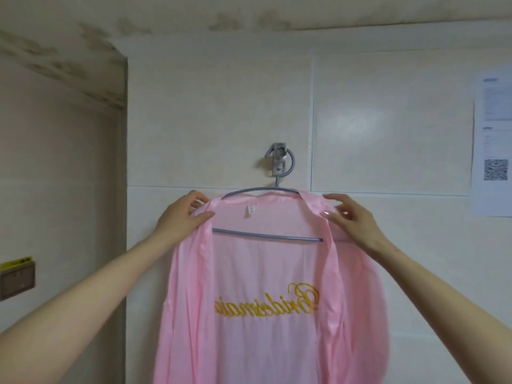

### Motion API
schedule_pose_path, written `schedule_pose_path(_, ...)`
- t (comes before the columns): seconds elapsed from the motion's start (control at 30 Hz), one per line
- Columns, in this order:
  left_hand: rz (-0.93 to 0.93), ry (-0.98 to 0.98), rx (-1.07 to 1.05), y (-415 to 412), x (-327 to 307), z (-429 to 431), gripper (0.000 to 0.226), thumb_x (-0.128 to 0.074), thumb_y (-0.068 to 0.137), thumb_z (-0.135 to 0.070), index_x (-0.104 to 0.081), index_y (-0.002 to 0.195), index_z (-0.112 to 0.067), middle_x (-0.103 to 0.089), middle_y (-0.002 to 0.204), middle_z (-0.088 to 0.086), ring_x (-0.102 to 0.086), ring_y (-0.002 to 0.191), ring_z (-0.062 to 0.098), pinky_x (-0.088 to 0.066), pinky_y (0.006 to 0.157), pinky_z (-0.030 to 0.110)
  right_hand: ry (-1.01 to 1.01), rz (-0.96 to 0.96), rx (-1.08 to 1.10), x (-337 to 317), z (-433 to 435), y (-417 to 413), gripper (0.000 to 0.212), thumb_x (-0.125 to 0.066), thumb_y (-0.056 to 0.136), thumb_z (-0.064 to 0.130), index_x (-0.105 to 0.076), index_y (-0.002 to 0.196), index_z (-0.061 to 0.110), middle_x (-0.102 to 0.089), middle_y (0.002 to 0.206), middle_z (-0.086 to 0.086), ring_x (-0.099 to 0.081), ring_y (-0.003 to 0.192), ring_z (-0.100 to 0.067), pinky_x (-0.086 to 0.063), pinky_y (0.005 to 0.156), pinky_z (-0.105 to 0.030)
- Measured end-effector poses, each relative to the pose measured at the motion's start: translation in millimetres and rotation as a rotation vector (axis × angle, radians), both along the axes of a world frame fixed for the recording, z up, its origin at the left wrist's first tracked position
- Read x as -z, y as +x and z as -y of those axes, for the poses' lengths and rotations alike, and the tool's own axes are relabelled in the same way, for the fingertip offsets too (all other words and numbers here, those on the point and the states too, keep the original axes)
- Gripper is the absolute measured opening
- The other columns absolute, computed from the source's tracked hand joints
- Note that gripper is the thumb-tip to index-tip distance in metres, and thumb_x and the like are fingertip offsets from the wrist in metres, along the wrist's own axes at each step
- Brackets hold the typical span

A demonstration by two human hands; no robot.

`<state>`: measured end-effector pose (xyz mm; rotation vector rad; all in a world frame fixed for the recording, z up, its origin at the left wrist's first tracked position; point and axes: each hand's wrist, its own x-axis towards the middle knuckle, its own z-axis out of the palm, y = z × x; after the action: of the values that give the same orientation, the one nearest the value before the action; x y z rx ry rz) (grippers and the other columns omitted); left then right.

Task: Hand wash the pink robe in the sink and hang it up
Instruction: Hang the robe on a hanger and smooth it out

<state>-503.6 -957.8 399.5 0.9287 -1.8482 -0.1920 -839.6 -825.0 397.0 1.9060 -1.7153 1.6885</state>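
The pink robe (263, 273) hangs open on a grey hanger (266, 236), gold lettering showing through its back panel in mirror image. The hanger's hook sits over a metal wall hook (278, 159) on the tiled wall. My left hand (184, 216) pinches the robe's left shoulder at the hanger's end. My right hand (350, 218) rests on the right shoulder, fingers curled over the cloth. The robe's lower part runs out of the frame.
A paper notice (491, 145) with a QR code is stuck on the tiled wall at right. At left a wall corner (127, 189) leads to a recessed wall carrying a brown switch box (16, 278) with a yellow label.
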Motion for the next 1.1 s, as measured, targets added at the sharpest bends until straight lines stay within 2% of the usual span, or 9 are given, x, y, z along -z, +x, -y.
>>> schedule_pose_path(0.17, 0.043, -0.139, -0.186, -14.3, -6.0, -1.6, 0.018, -0.049, 0.095, -0.028, -0.054, 0.088, -0.013, -0.063, 0.08, 0.002, -0.057, 0.08, 0.028, -0.042, 0.067, 0.033, -0.191, 0.34, -0.018, 4.9, 12.2, 0.2, 0.017, -0.067, 0.083, 0.012, -0.073, 0.076, 0.026, -0.07, 0.072, 0.02, -0.06, 0.065, 0.005, -0.047, 0.065, -0.015)
schedule_pose_path(0.4, 0.125, -0.237, -0.121, -65.6, -26.4, -17.7, 0.022, -0.045, 0.097, -0.028, -0.049, 0.083, -0.011, -0.055, 0.075, 0.003, -0.05, 0.075, 0.029, -0.04, 0.066, 0.035, -0.216, 0.442, 0.043, 26.2, 5.9, -23.6, 0.014, -0.057, 0.089, 0.011, -0.06, 0.075, 0.01, -0.061, 0.076, 0.0, -0.052, 0.069, -0.015, -0.04, 0.065, -0.026)
schedule_pose_path(0.5, 0.009, -0.081, 0.077, -65.6, -27.2, -10.7, 0.03, -0.044, 0.099, -0.031, -0.047, 0.076, -0.013, -0.052, 0.07, 0.001, -0.048, 0.072, 0.023, -0.037, 0.064, 0.03, -0.216, 0.385, -0.009, 37.3, -3.5, -28.7, 0.006, -0.057, 0.092, 0.016, -0.061, 0.088, 0.017, -0.055, 0.074, -0.001, -0.047, 0.07, -0.014, -0.038, 0.06, -0.016)
schedule_pose_path(0.6, -0.081, 0.022, 0.281, -42.1, -23.2, -1.6, 0.02, -0.048, 0.098, -0.018, -0.067, 0.094, -0.018, -0.066, 0.097, -0.001, -0.059, 0.093, 0.013, -0.04, 0.077, 0.01, -0.185, 0.224, 0.042, 41.5, -5.2, -29.5, 0.009, -0.062, 0.09, 0.027, -0.063, 0.098, 0.031, -0.056, 0.07, -0.001, -0.044, 0.061, -0.009, -0.036, 0.058, -0.016)
schedule_pose_path(0.7, -0.024, -0.059, 0.2, -25.0, -9.6, 4.2, 0.022, -0.062, 0.087, -0.007, -0.065, 0.1, -0.026, -0.063, 0.103, 0.002, -0.059, 0.094, 0.013, -0.039, 0.075, 0.004, -0.245, 0.117, 0.156, 32.1, 0.1, -23.2, 0.005, -0.067, 0.085, 0.029, -0.065, 0.09, 0.029, -0.066, 0.084, 0.01, -0.055, 0.07, -0.006, -0.045, 0.07, -0.025)
schedule_pose_path(0.77, 0.039, -0.123, 0.047, -25.4, -4.1, -0.1, 0.013, -0.062, 0.084, -0.024, -0.062, 0.097, -0.029, -0.062, 0.097, -0.002, -0.06, 0.092, 0.021, -0.04, 0.071, 0.017, -0.27, 0.057, 0.193, 23.0, 5.8, -15.3, 0.004, -0.068, 0.084, 0.031, -0.065, 0.086, 0.029, -0.063, 0.078, 0.012, -0.055, 0.069, -0.004, -0.045, 0.067, -0.026)
schedule_pose_path(0.93, 0.305, 0.012, -0.245, -46.1, -12.2, -23.2, 0.058, -0.031, 0.064, -0.069, -0.048, 0.107, -0.033, -0.059, 0.107, -0.003, -0.056, 0.105, 0.025, -0.039, 0.08, 0.033, -0.271, -0.005, 0.246, 2.6, 23.0, 9.1, 0.012, -0.064, 0.086, 0.041, -0.067, 0.082, 0.03, -0.061, 0.071, 0.013, -0.055, 0.068, -0.002, -0.039, 0.064, -0.025)
schedule_pose_path(1.03, 0.346, -0.037, -0.292, -52.8, -0.5, -21.8, 0.097, -0.016, 0.056, -0.076, -0.032, 0.14, -0.031, -0.044, 0.131, 0.002, -0.043, 0.122, 0.026, -0.036, 0.096, 0.039, -0.293, -0.029, 0.214, -3.8, 35.9, 20.6, 0.008, -0.063, 0.087, 0.039, -0.067, 0.084, 0.033, -0.066, 0.086, 0.009, -0.06, 0.078, -0.009, -0.046, 0.074, -0.033)
schedule_pose_path(1.1, 0.354, -0.198, -0.369, -57.1, 13.3, -18.5, 0.099, -0.023, 0.059, -0.074, -0.028, 0.146, -0.027, -0.046, 0.13, 0.004, -0.048, 0.116, 0.029, -0.039, 0.093, 0.042, -0.307, -0.038, 0.215, -5.8, 40.2, 26.8, 0.007, -0.063, 0.088, 0.038, -0.068, 0.086, 0.033, -0.065, 0.089, 0.008, -0.061, 0.082, -0.012, -0.047, 0.077, -0.035)
